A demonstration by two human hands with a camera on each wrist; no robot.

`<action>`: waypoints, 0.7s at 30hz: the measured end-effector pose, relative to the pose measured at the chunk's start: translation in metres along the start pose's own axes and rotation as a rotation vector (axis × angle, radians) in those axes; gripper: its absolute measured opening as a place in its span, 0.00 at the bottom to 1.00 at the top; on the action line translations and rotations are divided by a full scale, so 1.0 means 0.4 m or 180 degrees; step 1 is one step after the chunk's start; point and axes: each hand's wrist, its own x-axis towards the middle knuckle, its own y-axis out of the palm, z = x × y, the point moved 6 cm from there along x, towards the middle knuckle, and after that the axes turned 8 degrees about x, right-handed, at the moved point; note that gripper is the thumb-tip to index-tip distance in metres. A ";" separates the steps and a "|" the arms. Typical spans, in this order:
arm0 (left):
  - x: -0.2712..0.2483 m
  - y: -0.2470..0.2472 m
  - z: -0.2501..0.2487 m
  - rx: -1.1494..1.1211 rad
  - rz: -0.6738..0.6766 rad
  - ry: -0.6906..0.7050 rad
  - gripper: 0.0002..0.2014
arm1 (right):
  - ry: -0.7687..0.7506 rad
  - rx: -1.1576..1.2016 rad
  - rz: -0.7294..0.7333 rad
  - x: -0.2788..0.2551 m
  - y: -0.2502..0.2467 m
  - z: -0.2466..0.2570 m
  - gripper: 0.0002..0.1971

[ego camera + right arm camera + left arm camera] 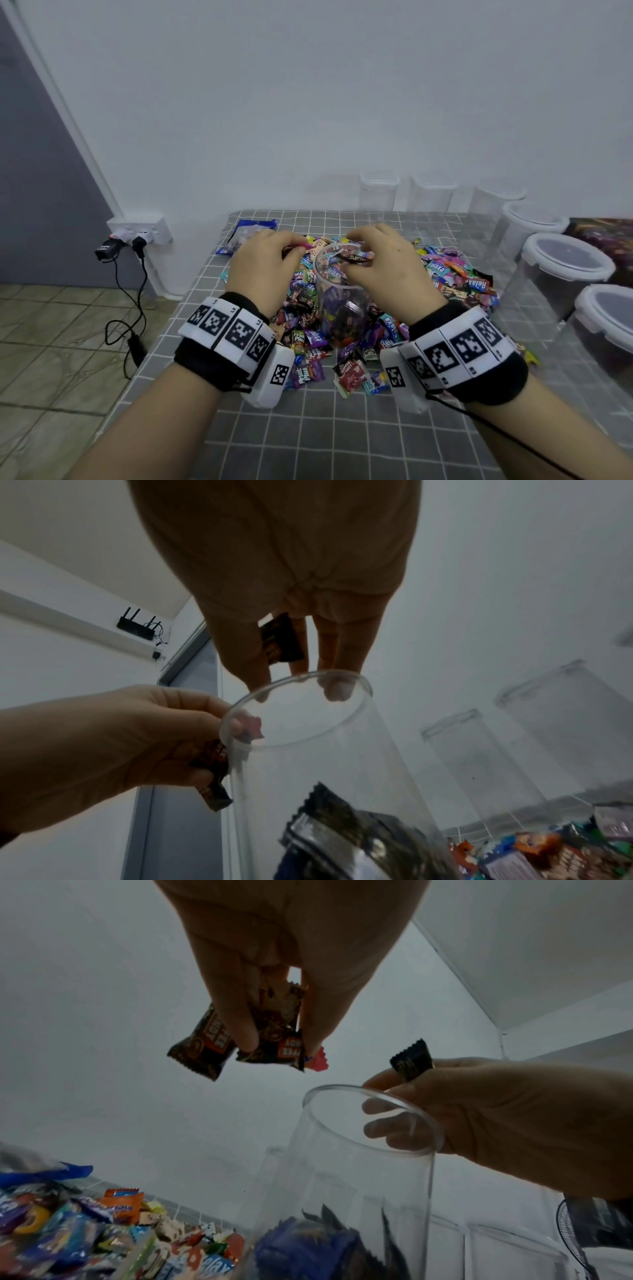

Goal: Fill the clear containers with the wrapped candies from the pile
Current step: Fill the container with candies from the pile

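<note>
Grey checked cloth covers the table (308, 438), and nearest the person lie a few stray sweets, among them a red coffee candy (352, 375). Just beyond, between the two wrists, the clear container (342, 298) stands upright in the candy pile (455, 277), open-topped, with dark and purple wrappers settled in its lower half. At its left rim the left hand (265, 265) pinches a cluster of candies; from the head view only a pink wrapper tip shows, while the left wrist view reveals brown coffee candies (212, 1047) clamped between fingers and thumb beside that pink one. Over the rim, the right hand (383, 265) pinches a dark wrapped candy (356, 257); the right wrist view shows its fingertips (337, 691) just at the container's mouth. Farther back a blue-edged bag (245, 236) lies at the pile's left edge. Along the right side and the wall stand lidded tubs (565, 260) and empty clear jars (378, 192).
</note>
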 end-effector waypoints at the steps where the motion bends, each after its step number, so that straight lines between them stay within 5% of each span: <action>1: 0.000 -0.002 -0.002 -0.0042 -0.0006 0.0008 0.08 | -0.0019 0.0059 -0.0059 -0.003 -0.001 -0.005 0.20; 6: 0.006 -0.021 -0.028 -0.0313 -0.0067 0.0035 0.08 | 0.0212 0.0081 -0.0066 -0.006 0.010 -0.051 0.31; 13: 0.024 -0.028 -0.085 -0.1230 0.0054 0.0072 0.10 | 0.1126 0.2319 0.0713 -0.028 0.071 -0.108 0.44; 21: 0.025 0.040 -0.122 -0.1925 0.0502 -0.0011 0.12 | 0.0897 0.2326 0.0625 -0.041 0.089 -0.123 0.33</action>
